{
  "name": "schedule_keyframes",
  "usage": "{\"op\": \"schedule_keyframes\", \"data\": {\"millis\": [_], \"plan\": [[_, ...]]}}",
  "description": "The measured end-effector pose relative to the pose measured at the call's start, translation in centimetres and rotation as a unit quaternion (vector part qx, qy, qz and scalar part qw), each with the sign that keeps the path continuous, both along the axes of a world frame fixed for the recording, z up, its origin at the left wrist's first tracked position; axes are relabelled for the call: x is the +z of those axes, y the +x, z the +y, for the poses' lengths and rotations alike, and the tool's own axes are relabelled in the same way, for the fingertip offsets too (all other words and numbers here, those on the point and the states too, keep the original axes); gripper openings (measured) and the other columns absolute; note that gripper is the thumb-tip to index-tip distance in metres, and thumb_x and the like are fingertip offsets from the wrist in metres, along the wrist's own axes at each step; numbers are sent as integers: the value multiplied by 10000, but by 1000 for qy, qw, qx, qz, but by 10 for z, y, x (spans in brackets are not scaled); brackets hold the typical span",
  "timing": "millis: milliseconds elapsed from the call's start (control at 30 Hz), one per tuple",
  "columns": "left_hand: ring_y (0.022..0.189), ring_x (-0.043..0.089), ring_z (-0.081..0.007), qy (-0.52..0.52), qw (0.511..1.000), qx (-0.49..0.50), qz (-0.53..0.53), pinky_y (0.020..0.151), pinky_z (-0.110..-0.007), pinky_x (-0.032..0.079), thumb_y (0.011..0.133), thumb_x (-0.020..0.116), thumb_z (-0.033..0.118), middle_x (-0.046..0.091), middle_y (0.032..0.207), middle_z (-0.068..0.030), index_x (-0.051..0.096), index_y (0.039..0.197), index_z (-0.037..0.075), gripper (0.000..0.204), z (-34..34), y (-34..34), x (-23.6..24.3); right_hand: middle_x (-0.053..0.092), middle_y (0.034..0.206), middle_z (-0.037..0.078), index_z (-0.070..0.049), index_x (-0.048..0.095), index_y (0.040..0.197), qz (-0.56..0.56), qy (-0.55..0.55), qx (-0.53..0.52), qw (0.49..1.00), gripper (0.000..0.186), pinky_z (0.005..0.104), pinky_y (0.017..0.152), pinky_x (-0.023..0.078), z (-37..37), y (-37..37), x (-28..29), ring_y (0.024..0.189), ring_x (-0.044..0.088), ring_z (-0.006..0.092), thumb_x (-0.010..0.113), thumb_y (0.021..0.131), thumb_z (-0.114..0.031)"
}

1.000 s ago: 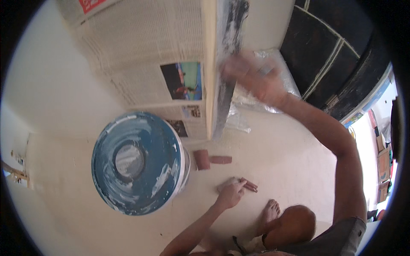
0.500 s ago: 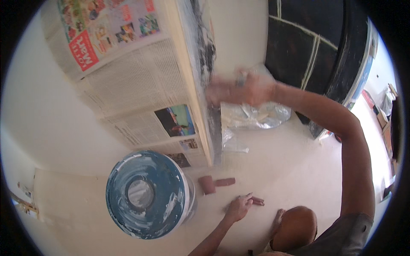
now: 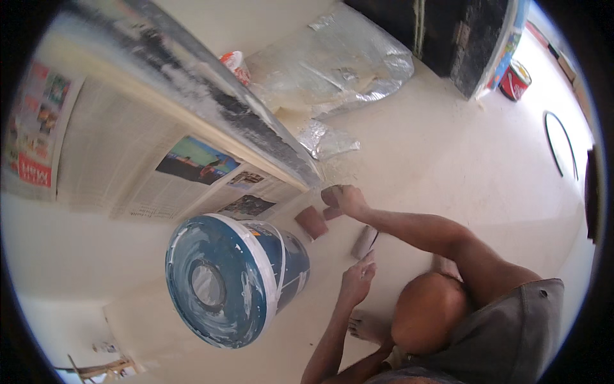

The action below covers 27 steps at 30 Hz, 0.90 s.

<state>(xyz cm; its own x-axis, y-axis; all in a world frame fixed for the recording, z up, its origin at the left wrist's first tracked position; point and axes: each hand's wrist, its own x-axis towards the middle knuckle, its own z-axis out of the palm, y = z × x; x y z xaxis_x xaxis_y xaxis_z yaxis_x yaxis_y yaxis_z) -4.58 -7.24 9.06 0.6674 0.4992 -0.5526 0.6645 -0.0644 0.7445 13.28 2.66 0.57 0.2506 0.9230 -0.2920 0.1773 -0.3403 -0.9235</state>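
A: Where is the right hand (image 3: 345, 200)?

B: Down at the floor (image 3: 448, 160), at the lower end of the grey-smeared board (image 3: 211, 96). The fingers are curled around a small reddish-brown block (image 3: 330, 194), so that hand is closed on it.

A: Is there anything else like it nearby?

B: Yes. A second reddish-brown block (image 3: 311, 222) lies flat on the floor just beside the hand, on the bucket's side, with a smaller brown piece (image 3: 332, 213) between the two.

A: And the left hand (image 3: 357, 281)?

B: It hangs low over the floor, fingers loosely bent and holding nothing. Its fingertips sit just below a short pale roll (image 3: 364, 242) that lies on the floor; I cannot tell whether they touch it.

A: What stands to the left of the hands?

B: A big blue bucket (image 3: 230, 275) with a white rim, its lid streaked with white. Behind it, sheets of newspaper (image 3: 160, 173) cover the broad face of the board.

A: Further back?

B: Crumpled clear plastic sheeting (image 3: 339, 64) on the floor, a small red-and-white cup (image 3: 233, 64) by the board, and a red tin (image 3: 517, 80) well apart at the far right, next to a dark panel (image 3: 460, 32).
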Motion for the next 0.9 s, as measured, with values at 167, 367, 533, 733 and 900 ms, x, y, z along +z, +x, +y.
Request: {"op": "schedule_keyframes", "data": {"millis": [167,367,533,733,900], "plan": [[1217,553,-319,7,999,-14,-43,1010,-375,436,974,487,269,570,1309,-192,512,1347,24,447,-5,-4,-19,685,1087,171,-56,671,1124,420,-62,-306,852,313,423,782,539,67,-37,9,911,680,286,513,941,-256],[1179,587,-288,9,998,61,-15,987,-347,439,968,514,249,602,1273,-190,529,1343,52,424,4,-27,-1,641,1159,201,-89,593,1242,-3,361,-205,910,338,452,866,495,25,-47,97,948,645,379,481,966,-249],[1186,583,-274,-63,997,49,24,982,-331,438,972,511,235,591,1283,-204,526,1348,56,417,-4,-14,-8,570,1312,178,-64,507,1343,-50,124,-242,961,460,418,1039,398,20,10,34,1201,550,334,460,989,-354],[1252,532,-268,-10,1000,14,-21,1015,-337,425,981,485,232,543,1348,-196,498,1356,6,438,2,-29,-17,465,1411,201,-20,444,1388,-13,562,-146,814,489,451,1094,294,90,-17,218,1329,407,374,362,1006,-314],[1262,520,-264,-48,998,46,1,1045,-335,385,963,474,217,552,1344,-192,490,1355,-13,455,8,-18,2,495,1385,193,-14,495,1338,-7,572,-152,806,457,448,1073,321,90,-13,213,1296,454,344,367,999,-292]]}}
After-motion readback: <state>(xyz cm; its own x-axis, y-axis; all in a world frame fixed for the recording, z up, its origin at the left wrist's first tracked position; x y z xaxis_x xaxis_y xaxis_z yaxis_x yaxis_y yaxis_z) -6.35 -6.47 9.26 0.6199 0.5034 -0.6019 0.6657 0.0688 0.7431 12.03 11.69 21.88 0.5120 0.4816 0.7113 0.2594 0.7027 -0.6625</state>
